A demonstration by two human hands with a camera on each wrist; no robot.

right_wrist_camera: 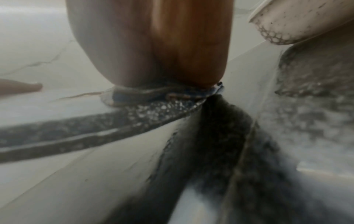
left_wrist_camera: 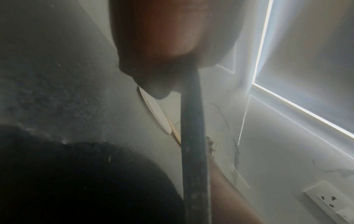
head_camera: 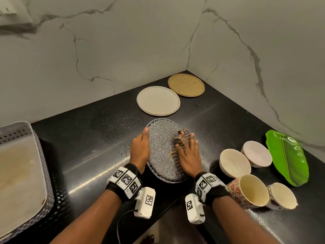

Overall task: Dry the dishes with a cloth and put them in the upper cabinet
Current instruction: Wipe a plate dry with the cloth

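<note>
you are steadying the speckled plate (head_camera: 161,147) on the counter (head_camera: 88,141): left hand (head_camera: 139,152) gripping its 9 o'clock rim; right hand (head_camera: 190,157) pressing the striped cloth (head_camera: 178,138) at 3 o'clock, fingers spread flat. probably stiff, slippery, breakable; lift by the rim.

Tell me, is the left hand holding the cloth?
No, the right hand presses the striped cloth onto the grey plate, while the left hand holds its edge.

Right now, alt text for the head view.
The left hand holds a speckled grey oval plate on a black countertop while the right hand presses a striped cloth onto it. Two round plates lie behind; two bowls, two cups and a green leaf-shaped plate sit at right.
</note>
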